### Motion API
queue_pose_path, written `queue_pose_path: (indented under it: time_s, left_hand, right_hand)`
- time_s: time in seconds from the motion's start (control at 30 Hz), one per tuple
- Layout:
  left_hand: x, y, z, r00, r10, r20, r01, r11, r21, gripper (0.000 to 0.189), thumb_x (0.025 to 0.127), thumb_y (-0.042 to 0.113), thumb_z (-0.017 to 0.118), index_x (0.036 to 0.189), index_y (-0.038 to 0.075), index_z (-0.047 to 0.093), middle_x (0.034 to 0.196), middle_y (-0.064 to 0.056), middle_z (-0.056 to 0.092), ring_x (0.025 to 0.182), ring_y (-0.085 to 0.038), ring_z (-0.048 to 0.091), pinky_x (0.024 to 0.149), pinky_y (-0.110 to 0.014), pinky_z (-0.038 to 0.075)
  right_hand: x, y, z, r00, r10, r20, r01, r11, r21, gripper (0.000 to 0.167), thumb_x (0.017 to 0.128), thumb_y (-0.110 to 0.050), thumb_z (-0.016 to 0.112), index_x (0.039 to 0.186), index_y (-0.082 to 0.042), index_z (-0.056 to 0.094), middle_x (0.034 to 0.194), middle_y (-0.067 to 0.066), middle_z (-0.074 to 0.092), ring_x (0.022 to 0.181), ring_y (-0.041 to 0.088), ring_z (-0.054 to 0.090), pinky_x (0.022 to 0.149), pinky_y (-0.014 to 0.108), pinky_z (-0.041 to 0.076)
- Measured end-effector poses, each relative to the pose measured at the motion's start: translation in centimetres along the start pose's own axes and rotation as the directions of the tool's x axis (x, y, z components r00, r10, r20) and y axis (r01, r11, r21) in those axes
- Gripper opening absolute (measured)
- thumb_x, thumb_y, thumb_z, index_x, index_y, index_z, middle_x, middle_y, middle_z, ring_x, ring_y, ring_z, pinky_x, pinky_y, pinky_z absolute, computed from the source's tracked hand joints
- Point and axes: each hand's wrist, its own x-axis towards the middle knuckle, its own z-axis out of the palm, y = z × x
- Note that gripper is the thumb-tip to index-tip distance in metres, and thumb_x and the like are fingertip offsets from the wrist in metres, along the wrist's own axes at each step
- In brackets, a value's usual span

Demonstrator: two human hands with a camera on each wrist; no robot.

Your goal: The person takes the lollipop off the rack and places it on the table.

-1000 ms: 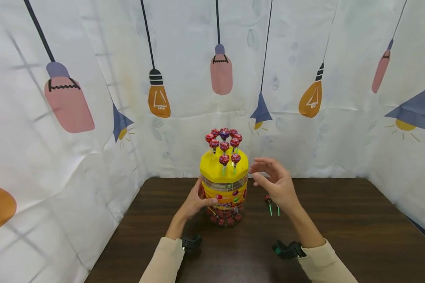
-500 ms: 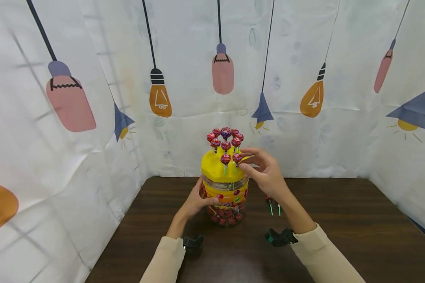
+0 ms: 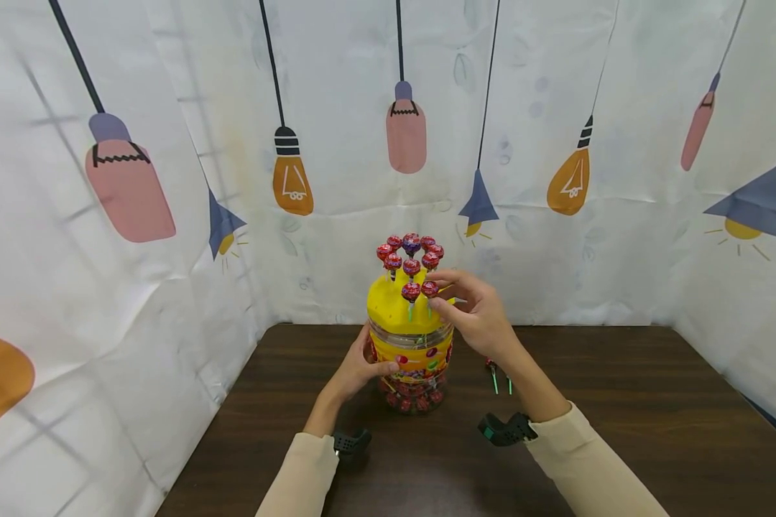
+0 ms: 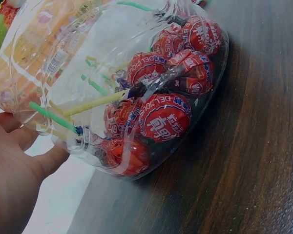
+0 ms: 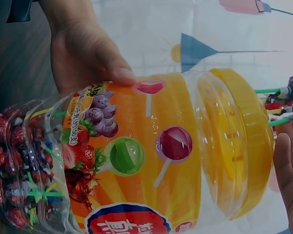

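Observation:
A clear plastic candy jar [image 3: 420,359] with a yellow lid [image 3: 388,305] stands upright on the table. Several red-wrapped lollipops are stuck by their sticks into the lid; a purple one [image 3: 411,245] is at the back. My left hand [image 3: 356,370] grips the jar's left side, thumb across its front label. At the lid's front right, my right hand [image 3: 478,312] has thumb and fingertips around a red lollipop [image 3: 430,289], seemingly pinching it. More wrapped lollipops [image 4: 163,117] lie inside the jar's bottom in the left wrist view. The right wrist view crops the right fingers [image 5: 290,175].
Two lollipops with green sticks [image 3: 494,378] lie on the dark wooden table [image 3: 621,402], right of the jar and partly behind my right forearm. A white curtain [image 3: 349,251] printed with lamps hangs behind and at both sides.
My right hand has moved left from beside the jar to the front-right lollipop on the lid, its fingers closing around the candy. The left hand and the jar stay in place.

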Motion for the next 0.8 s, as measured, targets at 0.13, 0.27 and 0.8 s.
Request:
queue_pose_path:
  time_s: [0.13, 0.27, 0.8]
  left_hand:
    - [-0.03, -0.06, -0.03, 1.0, 0.004, 0.002, -0.004, 1.0, -0.003, 0.085, 0.094, 0.021, 0.076, 0.159, 0.03, 0.023, 0.149, -0.01, 0.047, 0.131, -0.023, 0.057, 0.11, -0.038, 0.051]
    - [-0.06, -0.05, -0.05, 1.0, 0.011, 0.004, -0.011, 1.0, -0.005, 0.084, 0.094, 0.021, 0.075, 0.159, 0.029, 0.023, 0.15, -0.011, 0.047, 0.13, -0.023, 0.057, 0.11, -0.038, 0.051]
    - [0.03, 0.11, 0.08, 1.0, 0.015, 0.001, -0.015, 1.0, -0.003, 0.089, 0.092, 0.026, 0.078, 0.16, 0.031, 0.022, 0.15, -0.01, 0.047, 0.131, -0.024, 0.056, 0.111, -0.042, 0.051]
  right_hand:
    - [0.06, 0.19, 0.13, 1.0, -0.01, 0.0, 0.01, 1.0, -0.007, 0.034, 0.097, -0.004, 0.068, 0.13, -0.008, 0.065, 0.128, 0.014, 0.066, 0.101, 0.017, 0.068, 0.077, 0.026, 0.061]
    - [0.05, 0.32, 0.28, 0.999, -0.031, -0.017, 0.031, 1.0, -0.006, 0.033, 0.097, -0.004, 0.068, 0.129, -0.006, 0.066, 0.127, 0.015, 0.066, 0.099, 0.014, 0.068, 0.075, 0.026, 0.061]
    - [0.45, -0.61, -0.1, 0.991, -0.059, -0.123, 0.062, 0.998, 0.025, 0.03, 0.098, 0.0, 0.064, 0.128, -0.004, 0.066, 0.117, 0.015, 0.07, 0.087, 0.016, 0.067, 0.062, 0.029, 0.059]
